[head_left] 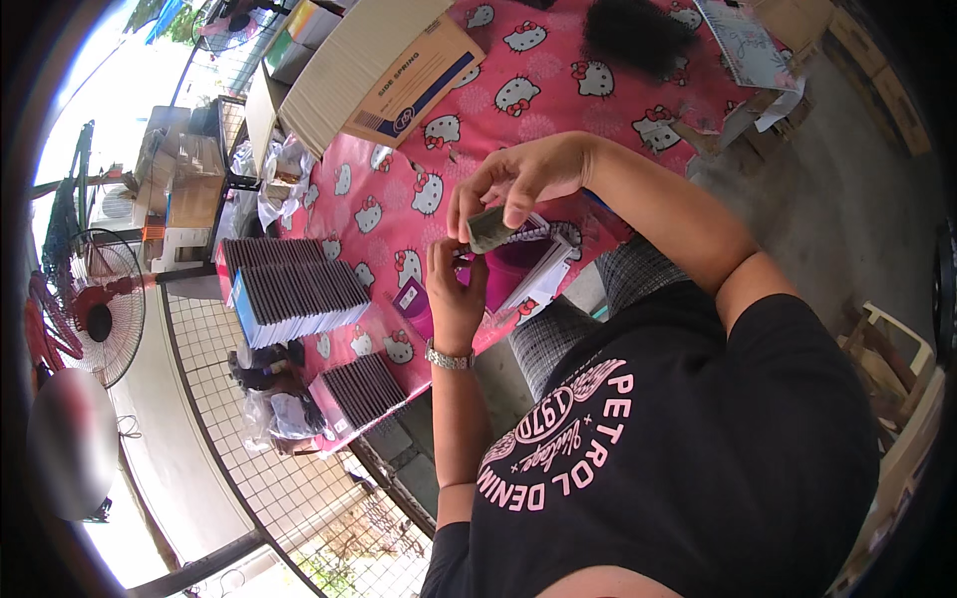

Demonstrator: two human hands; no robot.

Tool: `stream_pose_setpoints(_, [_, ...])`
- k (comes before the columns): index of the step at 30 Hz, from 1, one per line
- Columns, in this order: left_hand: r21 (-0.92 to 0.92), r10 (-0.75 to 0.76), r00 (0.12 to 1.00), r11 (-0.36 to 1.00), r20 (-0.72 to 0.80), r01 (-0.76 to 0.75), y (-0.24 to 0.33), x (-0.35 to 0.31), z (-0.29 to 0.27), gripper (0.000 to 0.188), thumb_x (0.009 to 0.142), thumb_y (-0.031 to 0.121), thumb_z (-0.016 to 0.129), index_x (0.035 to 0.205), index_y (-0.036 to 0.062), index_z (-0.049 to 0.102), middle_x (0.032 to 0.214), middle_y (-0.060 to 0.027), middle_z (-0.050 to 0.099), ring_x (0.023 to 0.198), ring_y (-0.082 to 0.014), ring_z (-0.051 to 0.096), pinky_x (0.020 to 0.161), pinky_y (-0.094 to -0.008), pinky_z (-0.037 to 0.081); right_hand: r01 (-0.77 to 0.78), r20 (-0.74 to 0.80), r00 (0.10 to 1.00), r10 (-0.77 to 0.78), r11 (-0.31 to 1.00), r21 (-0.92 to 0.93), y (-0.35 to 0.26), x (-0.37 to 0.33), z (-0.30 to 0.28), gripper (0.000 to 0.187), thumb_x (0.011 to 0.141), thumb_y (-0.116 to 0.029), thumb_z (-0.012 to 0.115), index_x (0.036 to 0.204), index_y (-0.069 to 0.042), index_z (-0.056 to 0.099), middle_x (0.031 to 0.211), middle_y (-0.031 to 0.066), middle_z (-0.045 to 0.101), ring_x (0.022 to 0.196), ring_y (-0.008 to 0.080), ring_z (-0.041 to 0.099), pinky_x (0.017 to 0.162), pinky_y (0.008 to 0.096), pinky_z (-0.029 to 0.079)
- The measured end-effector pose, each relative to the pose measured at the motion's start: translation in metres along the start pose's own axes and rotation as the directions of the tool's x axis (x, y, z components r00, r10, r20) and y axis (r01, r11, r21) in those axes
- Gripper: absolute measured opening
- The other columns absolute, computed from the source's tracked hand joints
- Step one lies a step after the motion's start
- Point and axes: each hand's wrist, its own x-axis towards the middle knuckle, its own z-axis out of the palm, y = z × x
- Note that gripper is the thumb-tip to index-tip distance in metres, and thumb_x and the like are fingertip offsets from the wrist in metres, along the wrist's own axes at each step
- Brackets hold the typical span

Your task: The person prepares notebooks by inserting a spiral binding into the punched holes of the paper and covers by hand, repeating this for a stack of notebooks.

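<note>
My right hand (533, 177) pinches a small grey-green block (489, 229) between thumb and fingers, just above the table's near edge. Close below it, my left hand (457, 289) has its fingers curled together near the block's lower corner; what they hold is hidden. Under and beside both hands lies a purple-covered notebook (510, 265) with white pages. A dark spiral coil (533, 233) runs along its upper edge. Another purple piece (413, 304) lies left of my left wrist, partly covered.
Stacks of spiral-bound notebooks (299, 289) stand at the left on the pink patterned tablecloth (518, 95). A cardboard box (384, 75) is at the far left, a heap of black coils (638, 38) at the far side. A fan (95, 314) and a blurred person (72, 448) are farther left.
</note>
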Motion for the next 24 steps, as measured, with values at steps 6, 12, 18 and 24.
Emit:
stream_pose_setpoints(6, [-0.052, -0.024, 1.0, 0.998, 0.015, 0.025, -0.002, 0.011, 0.001, 0.027, 0.084, -0.005, 0.066, 0.109, -0.0006, 0.058, 0.099, -0.0126, 0.063, 0.084, -0.0212, 0.065, 0.074, -0.0309, 0.054, -0.552, -0.571, 0.818, 0.073, 0.38, -0.742, 0.051, 0.001, -0.054, 0.059, 0.074, -0.023, 0.078, 0.13, -0.012, 0.063, 0.139, 0.0161, 0.052, 0.129, 0.0357, 0.049, 0.106, 0.0434, 0.042])
stream_pose_setpoints(12, [-0.453, -0.254, 0.967, 0.863, -0.001, 0.226, -0.015, -0.001, 0.001, 0.02, 0.093, -0.002, 0.061, 0.113, -0.0019, 0.059, 0.099, -0.0051, 0.065, 0.084, -0.0108, 0.063, 0.075, -0.0263, 0.052, -0.643, -0.729, 0.468, -0.5, 0.373, -0.668, 0.123, -0.067, -0.021, 0.079, 0.084, -0.04, 0.073, 0.148, -0.01, 0.04, 0.152, 0.0182, 0.036, 0.142, 0.0406, 0.034, 0.113, 0.0539, 0.034])
stream_pose_setpoints(18, [-0.62, -0.4, 0.907, 0.747, -0.131, 0.24, -0.015, -0.009, 0.012, 0.017, 0.095, 0.004, 0.067, 0.111, -0.0031, 0.067, 0.092, -0.0032, 0.068, 0.08, -0.0088, 0.063, 0.072, -0.024, 0.051, -0.755, -0.822, 0.531, -0.206, 0.326, -0.569, 0.131, -0.132, 0.077, 0.068, 0.084, -0.033, 0.074, 0.141, -0.005, 0.049, 0.136, 0.0161, 0.053, 0.129, 0.0369, 0.047, 0.108, 0.0507, 0.037])
stream_pose_setpoints(24, [-0.515, -0.401, 0.884, 0.825, -0.24, 0.234, 0.001, -0.013, 0.029, 0.019, 0.094, 0.002, 0.068, 0.111, -0.0046, 0.069, 0.095, -0.0036, 0.069, 0.081, -0.0085, 0.064, 0.072, -0.0224, 0.051, -0.246, -0.496, 0.637, -0.59, 0.455, -0.856, 0.052, -0.076, 0.122, 0.062, 0.079, -0.027, 0.077, 0.134, -0.006, 0.057, 0.126, 0.0119, 0.06, 0.119, 0.0324, 0.053, 0.102, 0.0476, 0.039])
